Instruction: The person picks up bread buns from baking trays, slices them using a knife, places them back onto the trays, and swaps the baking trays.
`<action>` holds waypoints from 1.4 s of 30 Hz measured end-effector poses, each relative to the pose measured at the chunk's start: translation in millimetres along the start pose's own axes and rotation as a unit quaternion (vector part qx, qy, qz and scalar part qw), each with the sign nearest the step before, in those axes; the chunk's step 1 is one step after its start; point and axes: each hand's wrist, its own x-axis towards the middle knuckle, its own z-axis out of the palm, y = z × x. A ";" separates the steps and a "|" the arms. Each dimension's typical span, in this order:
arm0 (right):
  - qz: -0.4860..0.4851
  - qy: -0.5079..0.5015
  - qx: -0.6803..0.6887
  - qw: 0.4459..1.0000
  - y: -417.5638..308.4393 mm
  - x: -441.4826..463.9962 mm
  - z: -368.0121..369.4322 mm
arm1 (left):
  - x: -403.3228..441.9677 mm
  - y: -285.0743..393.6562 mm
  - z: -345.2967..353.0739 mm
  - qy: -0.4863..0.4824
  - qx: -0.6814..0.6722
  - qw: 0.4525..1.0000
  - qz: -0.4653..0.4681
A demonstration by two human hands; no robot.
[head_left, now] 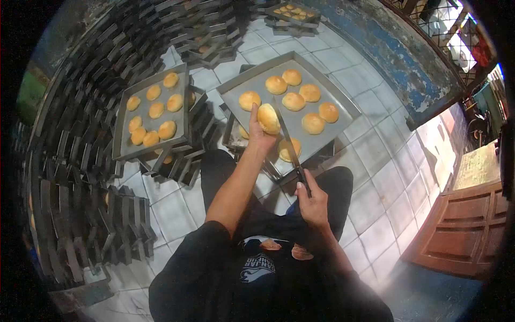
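My left hand (261,138) is closed around a golden bread bun (268,118), held up over the near left part of a metal baking tray (343,104). In my right hand (313,200) is a long knife (287,134), gripped by its dark handle. The blade points away from me and passes along the right side of the held bun; whether it touches the bun I cannot tell. Several round buns (293,102) lie on the tray. One more bun (289,149) sits behind the blade, partly covered by it.
To the left, a second tray of buns (156,110) rests on a stack of trays (196,145). Tall stacks of metal trays (80,102) line the left side. Another tray with buns (293,12) stands at the back. White tiles (370,198) cover the floor; a wooden door (461,231) is at right.
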 end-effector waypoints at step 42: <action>0.019 -0.032 -0.016 0.999 -31.1 29.2 -29.3 | -7.8 -26.0 -16.9 -0.109 0.151 0.981 -0.046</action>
